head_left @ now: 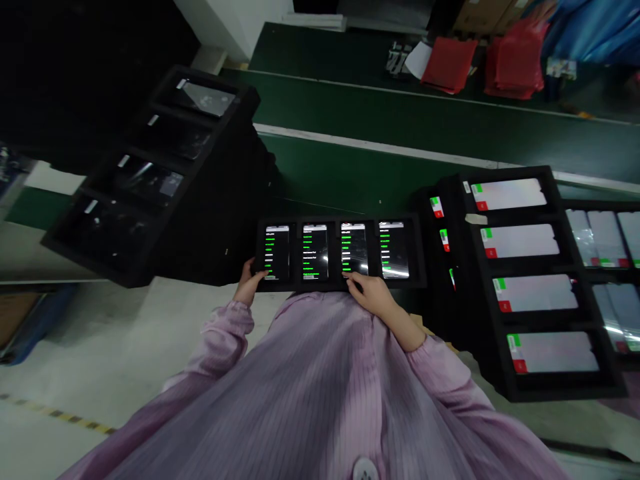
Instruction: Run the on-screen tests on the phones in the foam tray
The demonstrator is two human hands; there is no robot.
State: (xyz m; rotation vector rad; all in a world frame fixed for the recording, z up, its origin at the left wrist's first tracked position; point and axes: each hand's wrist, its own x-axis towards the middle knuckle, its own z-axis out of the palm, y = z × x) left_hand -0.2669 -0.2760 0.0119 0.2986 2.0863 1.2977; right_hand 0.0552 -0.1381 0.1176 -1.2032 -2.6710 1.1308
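Note:
A black tray (295, 285) lies level at the edge of the green bench, close against my body. In its slots rest several lit phones (315, 252) with green and white text on dark screens. My left hand (247, 283) grips the tray's left end, its thumb over the rim by the lower edge of the leftmost phone (277, 252). My right hand (369, 291) holds nothing. Its fingers are partly bent and apart, with a fingertip at the lower edge of the third phone from the left (354, 248).
To the left stands a stack of black trays (200, 193) with dark-screened phones. At right, another tray stack (505, 347) carries phones with bright screens and red and green labels. Red bags (449, 63) lie on the far side of the green bench (320, 170).

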